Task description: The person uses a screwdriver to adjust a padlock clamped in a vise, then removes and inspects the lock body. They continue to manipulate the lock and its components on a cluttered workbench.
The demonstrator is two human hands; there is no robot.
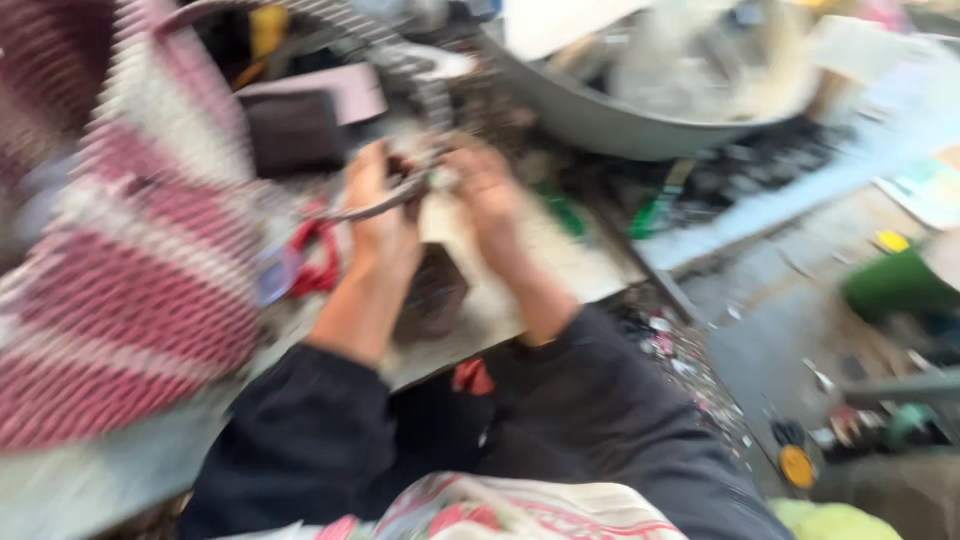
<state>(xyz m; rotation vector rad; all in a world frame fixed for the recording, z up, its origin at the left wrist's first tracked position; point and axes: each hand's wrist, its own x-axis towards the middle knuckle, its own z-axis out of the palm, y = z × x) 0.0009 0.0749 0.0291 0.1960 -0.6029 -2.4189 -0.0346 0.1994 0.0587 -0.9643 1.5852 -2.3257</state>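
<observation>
Heavily blurred throughout: left hand (378, 222) and right hand (487, 192), centre frame, both curled around one thin curved grey metal piece (385, 205); exact grip unclear. One red-and-white woven bag (130, 260) cut off left; one grey bowl (620, 120) upper right.

my bench (560, 265): pale, cluttered | on it: dark box (295, 130), red-handled tool (318, 258), woven red-and-white bag (130, 250), grey basin (620, 120) | all blurred

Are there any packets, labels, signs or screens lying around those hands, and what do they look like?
No screen or sign shows; the picture is blurred.
Pale flat sheet, perhaps printed paper: far right edge, whitish with green patches.
Dark box-like block with pinkish top: behind the left hand; whether it is a package cannot be told.
</observation>
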